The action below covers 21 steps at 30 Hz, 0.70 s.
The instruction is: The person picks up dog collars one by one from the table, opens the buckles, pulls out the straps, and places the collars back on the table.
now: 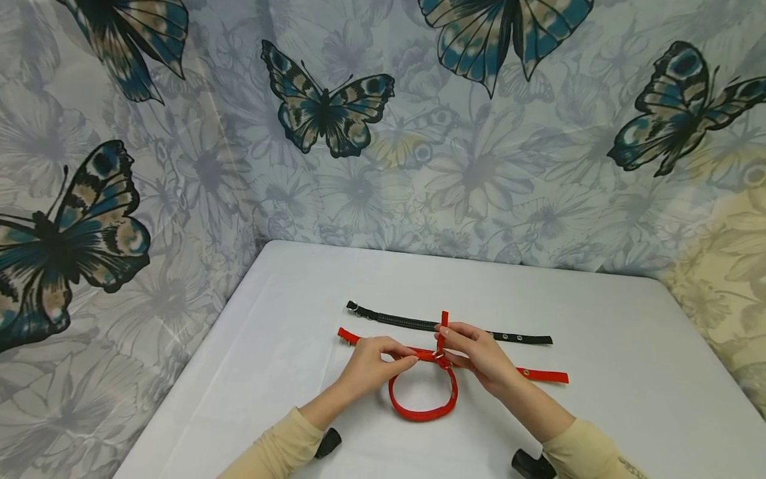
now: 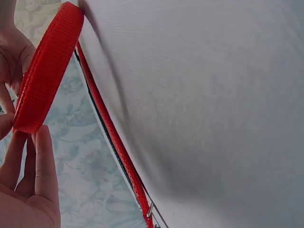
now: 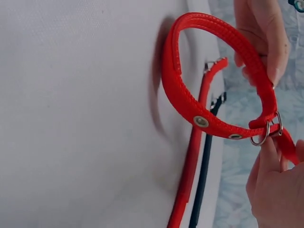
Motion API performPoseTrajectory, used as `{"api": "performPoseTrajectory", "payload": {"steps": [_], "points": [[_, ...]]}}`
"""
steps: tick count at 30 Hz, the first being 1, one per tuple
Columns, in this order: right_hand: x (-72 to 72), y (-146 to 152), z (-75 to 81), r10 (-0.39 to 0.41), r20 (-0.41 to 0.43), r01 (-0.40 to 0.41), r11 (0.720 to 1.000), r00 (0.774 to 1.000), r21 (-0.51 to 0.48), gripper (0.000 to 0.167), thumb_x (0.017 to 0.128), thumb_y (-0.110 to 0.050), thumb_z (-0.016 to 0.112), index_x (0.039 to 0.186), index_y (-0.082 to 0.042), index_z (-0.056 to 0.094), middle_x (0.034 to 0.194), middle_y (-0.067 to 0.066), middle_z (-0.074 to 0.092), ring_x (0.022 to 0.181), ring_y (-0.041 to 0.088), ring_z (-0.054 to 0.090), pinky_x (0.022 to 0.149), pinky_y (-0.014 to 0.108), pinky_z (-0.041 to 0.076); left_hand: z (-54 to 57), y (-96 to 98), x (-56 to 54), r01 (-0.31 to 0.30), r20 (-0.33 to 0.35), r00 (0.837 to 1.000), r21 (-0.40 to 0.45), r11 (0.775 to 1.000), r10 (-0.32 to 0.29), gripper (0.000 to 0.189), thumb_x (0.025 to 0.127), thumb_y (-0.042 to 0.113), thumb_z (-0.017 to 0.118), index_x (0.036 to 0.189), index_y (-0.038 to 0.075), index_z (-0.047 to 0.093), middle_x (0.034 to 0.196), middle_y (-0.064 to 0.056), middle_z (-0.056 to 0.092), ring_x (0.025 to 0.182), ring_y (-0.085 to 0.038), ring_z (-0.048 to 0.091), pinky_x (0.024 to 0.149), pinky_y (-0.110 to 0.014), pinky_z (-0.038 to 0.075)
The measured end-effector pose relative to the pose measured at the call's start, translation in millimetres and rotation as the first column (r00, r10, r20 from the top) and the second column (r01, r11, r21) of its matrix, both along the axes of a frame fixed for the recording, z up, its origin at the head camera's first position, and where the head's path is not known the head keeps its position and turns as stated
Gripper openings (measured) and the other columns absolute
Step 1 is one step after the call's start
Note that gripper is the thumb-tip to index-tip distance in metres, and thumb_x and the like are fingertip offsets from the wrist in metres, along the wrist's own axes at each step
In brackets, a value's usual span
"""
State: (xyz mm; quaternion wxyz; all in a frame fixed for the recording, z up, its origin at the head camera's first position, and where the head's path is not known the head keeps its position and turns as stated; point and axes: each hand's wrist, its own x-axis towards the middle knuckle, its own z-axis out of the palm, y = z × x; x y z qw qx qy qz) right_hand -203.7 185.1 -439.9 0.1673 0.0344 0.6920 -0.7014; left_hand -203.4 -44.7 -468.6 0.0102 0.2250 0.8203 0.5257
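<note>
A red collar (image 1: 421, 416) is bent into a loop and held just above the table by both hands. My left hand (image 1: 372, 364) pinches the band between thumb and fingers, left of the buckle. On the other side, my right hand (image 1: 486, 357) grips the strap's free end, which sticks up past the fingers. In the right wrist view the strap passes through the metal buckle and ring (image 3: 266, 133), and metal eyelets (image 3: 201, 121) show along the band. The left wrist view has the looped band (image 2: 50, 66) from its outer side, hiding the buckle.
Behind the hands a second red collar (image 1: 544, 376) lies stretched out on the white table (image 1: 287, 279). Farther back is a black collar (image 1: 401, 322), also laid straight. Fabric with butterflies (image 1: 326, 106) hangs along the table's back and left edges.
</note>
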Motion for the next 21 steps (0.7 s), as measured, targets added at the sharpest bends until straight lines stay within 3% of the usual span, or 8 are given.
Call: {"api": "performPoseTrajectory", "payload": {"steps": [9,14,21], "points": [[2.2,-2.9,-5.1,-0.043,0.083,0.054,0.990,0.996,-0.131,0.058,0.097,-0.026,0.062,0.140,0.006,0.041,0.133,0.016,0.057,0.116,0.025,0.060,0.087,0.028,0.053,-0.9,5.0,-2.9,-0.019,-0.042,0.999,-0.022,1.000,0.018,0.013,0.086,0.028,0.076,0.081,0.016,0.077,0.075,0.013,0.069,0.074,-0.003,0.061,0.061,-0.021,0.051],[2.2,-4.7,-8.6,-0.062,0.098,0.076,0.987,0.993,-0.144,0.057,0.097,-0.025,0.063,0.139,0.008,0.043,0.132,0.017,0.057,0.116,0.025,0.060,0.087,0.029,0.053,0.3,10.2,-5.7,-0.002,0.024,1.000,0.008,1.000,0.002,0.006,0.085,0.020,0.076,0.084,0.015,0.078,0.080,0.010,0.071,0.077,-0.004,0.064,0.068,-0.022,0.052],[2.3,-8.1,-11.2,-0.056,0.095,0.070,0.986,0.994,-0.149,0.047,0.097,-0.023,0.063,0.131,0.007,0.051,0.126,0.013,0.062,0.111,0.024,0.062,0.086,0.030,0.053,4.5,17.4,-10.2,0.009,0.145,0.989,-0.028,1.000,-0.005,0.006,0.082,0.025,0.077,0.082,0.019,0.079,0.077,0.013,0.070,0.072,-0.004,0.062,0.063,-0.024,0.050]]}}
